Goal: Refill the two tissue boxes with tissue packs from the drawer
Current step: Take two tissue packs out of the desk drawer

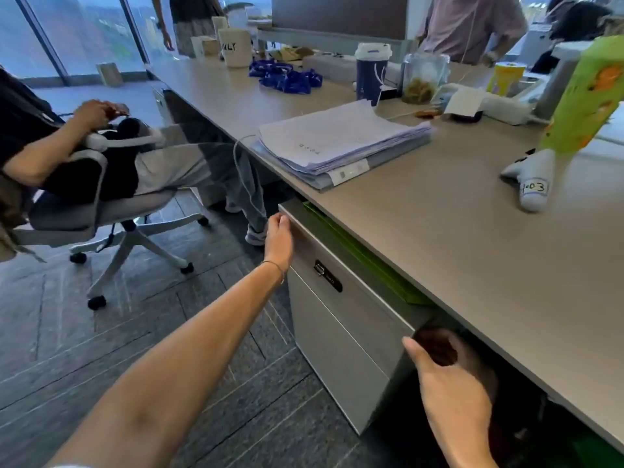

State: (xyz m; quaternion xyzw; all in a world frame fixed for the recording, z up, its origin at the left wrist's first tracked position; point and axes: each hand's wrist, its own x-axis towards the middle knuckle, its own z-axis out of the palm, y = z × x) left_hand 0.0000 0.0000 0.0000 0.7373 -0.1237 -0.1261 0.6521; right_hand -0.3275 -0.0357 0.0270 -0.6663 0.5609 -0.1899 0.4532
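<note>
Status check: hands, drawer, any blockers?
Left hand on far corner of top drawer, right hand at near corner. Drawer slightly open, green packs visible. Desk overhangs drawer.

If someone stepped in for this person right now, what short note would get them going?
Left hand: on the far top corner of the drawer, apparently gripping its edge.
Right hand: at the drawer's near corner under the desk, holding nothing visible.
Drawer is partly open; green packs show inside.
Done: drawer started. Left: pull it out, take packs, refill both boxes. A green box stands on the desk; I can't spot the second.
</note>
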